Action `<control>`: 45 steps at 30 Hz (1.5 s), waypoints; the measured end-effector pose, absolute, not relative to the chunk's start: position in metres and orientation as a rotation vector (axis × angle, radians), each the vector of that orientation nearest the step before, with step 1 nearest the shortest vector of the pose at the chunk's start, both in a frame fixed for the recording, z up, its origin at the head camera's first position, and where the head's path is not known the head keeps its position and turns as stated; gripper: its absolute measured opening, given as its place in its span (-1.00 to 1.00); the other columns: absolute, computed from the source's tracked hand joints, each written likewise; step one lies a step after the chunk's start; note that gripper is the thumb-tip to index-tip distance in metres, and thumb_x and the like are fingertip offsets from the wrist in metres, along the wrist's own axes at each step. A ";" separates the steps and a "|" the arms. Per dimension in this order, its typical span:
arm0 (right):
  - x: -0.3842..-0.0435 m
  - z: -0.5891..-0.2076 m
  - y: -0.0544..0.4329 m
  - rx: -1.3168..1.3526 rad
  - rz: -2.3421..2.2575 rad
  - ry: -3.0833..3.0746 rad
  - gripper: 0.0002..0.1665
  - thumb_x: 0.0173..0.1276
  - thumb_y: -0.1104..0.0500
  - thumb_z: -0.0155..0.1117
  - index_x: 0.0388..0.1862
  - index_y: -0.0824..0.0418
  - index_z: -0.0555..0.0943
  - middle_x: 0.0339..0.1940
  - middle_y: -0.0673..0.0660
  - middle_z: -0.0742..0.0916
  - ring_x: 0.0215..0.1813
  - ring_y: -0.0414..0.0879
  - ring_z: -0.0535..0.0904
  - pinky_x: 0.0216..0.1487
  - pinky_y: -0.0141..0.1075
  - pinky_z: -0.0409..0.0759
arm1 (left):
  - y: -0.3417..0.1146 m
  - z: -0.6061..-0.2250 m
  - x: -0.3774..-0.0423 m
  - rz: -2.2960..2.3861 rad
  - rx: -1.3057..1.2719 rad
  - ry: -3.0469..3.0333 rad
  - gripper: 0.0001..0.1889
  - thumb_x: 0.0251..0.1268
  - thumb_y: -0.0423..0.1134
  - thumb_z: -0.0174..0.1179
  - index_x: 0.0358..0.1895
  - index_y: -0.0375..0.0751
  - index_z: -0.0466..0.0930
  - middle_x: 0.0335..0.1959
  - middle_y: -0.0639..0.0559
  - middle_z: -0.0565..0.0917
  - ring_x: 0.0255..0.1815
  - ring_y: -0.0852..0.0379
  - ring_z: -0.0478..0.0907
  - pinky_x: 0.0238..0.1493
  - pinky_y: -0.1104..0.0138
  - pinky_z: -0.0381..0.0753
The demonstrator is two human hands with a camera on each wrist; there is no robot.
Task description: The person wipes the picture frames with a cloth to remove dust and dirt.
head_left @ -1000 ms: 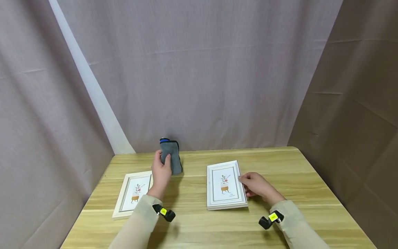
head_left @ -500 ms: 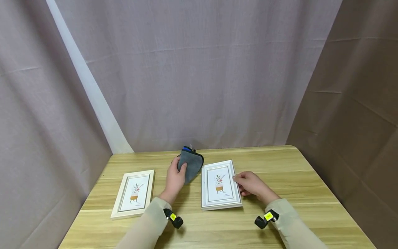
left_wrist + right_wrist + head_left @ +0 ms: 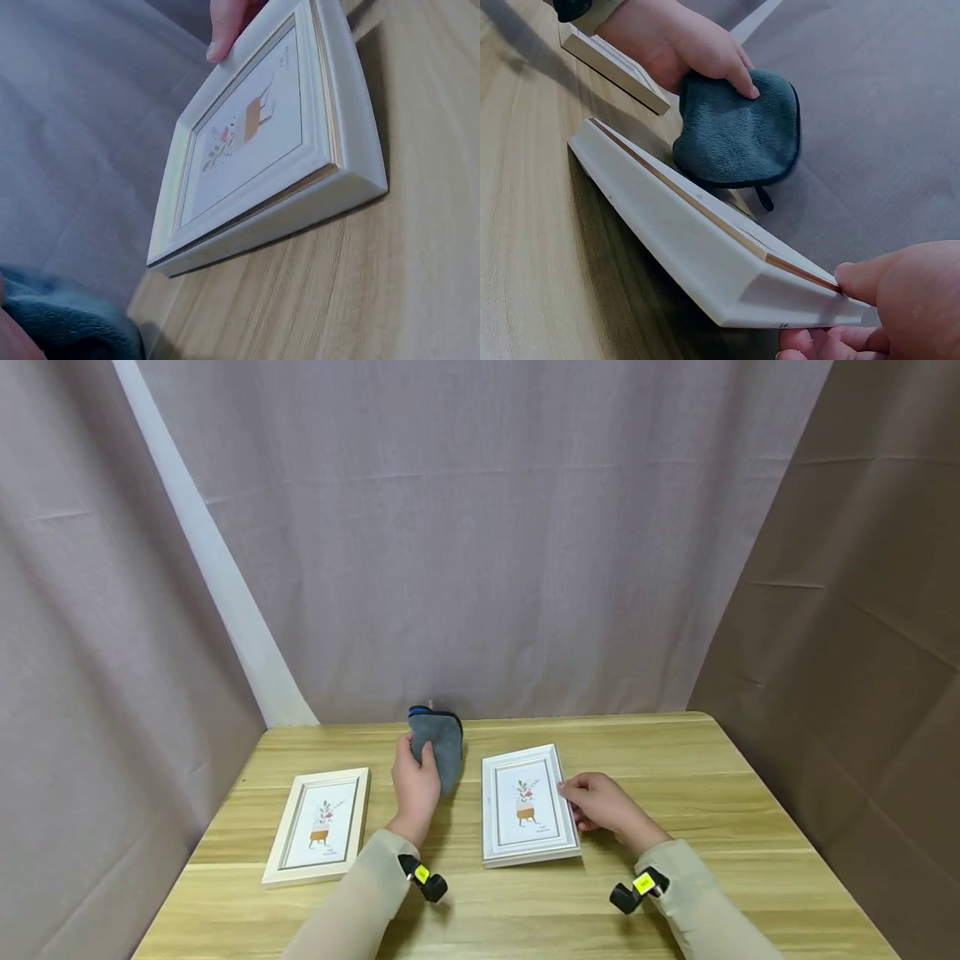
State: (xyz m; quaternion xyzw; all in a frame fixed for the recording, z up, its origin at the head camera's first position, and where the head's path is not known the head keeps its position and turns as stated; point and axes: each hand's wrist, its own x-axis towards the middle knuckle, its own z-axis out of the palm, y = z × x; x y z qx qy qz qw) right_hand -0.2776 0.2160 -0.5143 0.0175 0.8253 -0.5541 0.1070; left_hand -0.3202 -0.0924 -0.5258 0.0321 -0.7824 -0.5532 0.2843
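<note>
My left hand point(image 3: 417, 785) holds a folded grey cloth point(image 3: 442, 745) with dark edging and a bit of blue at its top, thumb across its face. In the right wrist view the cloth point(image 3: 739, 131) hangs beside the picture frame, a small dark loop at its lower edge. With thumb on top and fingers beneath, my right hand point(image 3: 606, 806) grips the right edge of a white picture frame point(image 3: 491, 810). That frame is tilted, its right side raised off the table and its left edge low. It holds a print of a flower pot.
A second, cream-coloured picture frame point(image 3: 283, 852) with a similar print lies flat on the wooden table point(image 3: 712, 793) at the left, beyond my left forearm. Grey-brown curtains point(image 3: 480, 568) stand behind and on both sides of the table.
My left hand first carried the cloth right, close to the white frame, then back a little to the left. The right hand kept its grip on the white frame throughout.
</note>
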 end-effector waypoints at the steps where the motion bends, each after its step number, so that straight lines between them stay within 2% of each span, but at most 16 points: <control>1: -0.277 -0.514 0.216 0.050 -1.627 2.431 -0.63 0.69 0.11 0.26 0.05 0.46 0.66 -0.41 0.14 0.64 -0.39 -0.08 0.58 -0.43 -0.29 0.69 | -0.091 -0.526 -0.321 -1.468 0.082 -2.069 -0.76 0.66 -0.38 0.21 0.24 -0.37 0.56 0.08 -0.37 0.73 0.11 -0.35 0.69 0.10 -0.23 0.66; 3: -0.277 -0.514 0.216 0.054 -1.622 2.433 -0.64 0.69 0.10 0.27 0.05 0.45 0.66 -0.41 0.14 0.64 -0.40 -0.08 0.58 -0.43 -0.29 0.68 | -0.087 -0.527 -0.321 -1.459 0.037 -2.047 -0.76 0.63 -0.37 0.23 0.22 -0.36 0.57 0.09 -0.37 0.73 0.14 -0.38 0.68 0.13 -0.25 0.65; 8: -0.276 -0.512 0.216 0.049 -1.630 2.434 -0.66 0.69 0.12 0.27 0.02 0.45 0.65 -0.43 0.14 0.63 -0.43 -0.10 0.56 -0.45 -0.32 0.65 | -0.078 -0.554 -0.335 -1.432 -0.230 -2.079 -0.79 0.65 -0.22 0.25 0.13 -0.26 0.61 0.05 -0.26 0.76 0.13 -0.27 0.70 0.13 -0.11 0.69; 13: -0.276 -0.512 0.215 0.044 -1.639 2.429 -0.66 0.69 0.11 0.26 0.02 0.44 0.65 -0.42 0.13 0.63 -0.42 -0.10 0.56 -0.42 -0.31 0.67 | -0.069 -0.571 -0.344 -1.432 -0.331 -2.216 -0.77 0.65 -0.19 0.27 0.11 -0.28 0.63 -0.03 -0.23 0.76 -0.05 -0.16 0.72 -0.09 0.03 0.71; 14: -0.276 -0.512 0.215 0.048 -1.642 2.427 -0.65 0.69 0.11 0.26 0.03 0.44 0.65 -0.41 0.13 0.63 -0.42 -0.10 0.56 -0.42 -0.31 0.67 | -0.067 -0.569 -0.343 -1.441 -0.343 -2.255 -0.77 0.65 -0.19 0.27 0.11 -0.29 0.62 -0.03 -0.24 0.76 -0.08 -0.17 0.71 -0.13 0.00 0.71; 17: -0.278 -0.513 0.214 0.055 -1.644 2.423 -0.64 0.70 0.10 0.25 0.03 0.44 0.65 -0.40 0.14 0.64 -0.41 -0.09 0.57 -0.43 -0.32 0.67 | -0.068 -0.584 -0.355 -1.418 -0.362 -2.370 -0.75 0.68 -0.13 0.24 0.18 -0.20 0.62 -0.01 -0.15 0.78 -0.07 -0.04 0.72 -0.14 0.09 0.70; 21: -0.280 -0.514 0.212 0.055 -1.643 2.411 -0.60 0.73 0.09 0.20 0.11 0.47 0.64 -0.41 0.13 0.64 -0.43 -0.11 0.56 -0.45 -0.33 0.66 | -0.067 -0.592 -0.364 -1.359 -0.369 -2.520 -0.72 0.71 -0.10 0.19 0.27 -0.12 0.60 0.10 -0.13 0.79 0.08 -0.06 0.73 0.02 0.00 0.73; 26: -0.283 -0.514 0.211 0.051 -1.632 2.389 -0.52 0.78 0.08 0.12 0.26 0.52 0.59 -0.39 0.15 0.65 -0.44 -0.11 0.57 -0.46 -0.31 0.68 | -0.068 -0.596 -0.367 -1.297 -0.412 -2.601 -0.70 0.72 -0.10 0.17 0.32 -0.11 0.58 0.15 -0.14 0.78 0.12 -0.14 0.74 0.08 -0.08 0.72; 31: -0.285 -0.515 0.210 0.064 -1.603 2.388 -0.52 0.79 0.09 0.10 0.27 0.54 0.56 -0.36 0.18 0.67 -0.43 -0.09 0.58 -0.49 -0.32 0.67 | -0.069 -0.591 -0.361 -1.244 -0.456 -2.645 -0.62 0.74 -0.07 0.15 0.39 -0.17 0.56 0.23 -0.22 0.75 0.26 -0.28 0.69 0.23 -0.17 0.67; 36: -0.286 -0.515 0.208 0.092 -1.591 2.398 -0.56 0.78 0.10 0.12 0.19 0.52 0.57 -0.38 0.18 0.66 -0.46 -0.10 0.58 -0.51 -0.33 0.67 | -0.067 -0.586 -0.354 -1.188 -0.514 -2.639 -0.66 0.74 -0.11 0.15 0.33 -0.23 0.58 0.09 -0.24 0.78 0.23 -0.32 0.66 0.20 -0.21 0.64; 45: -0.288 -0.510 0.205 0.109 -1.527 2.462 -0.56 0.79 0.09 0.08 0.16 0.51 0.58 -0.38 0.17 0.64 -0.47 -0.11 0.55 -0.50 -0.35 0.64 | -0.065 -0.593 -0.351 -1.087 -0.543 -2.640 -0.79 0.69 -0.10 0.20 0.16 -0.10 0.65 -0.08 -0.08 0.80 0.10 -0.21 0.67 0.09 -0.12 0.66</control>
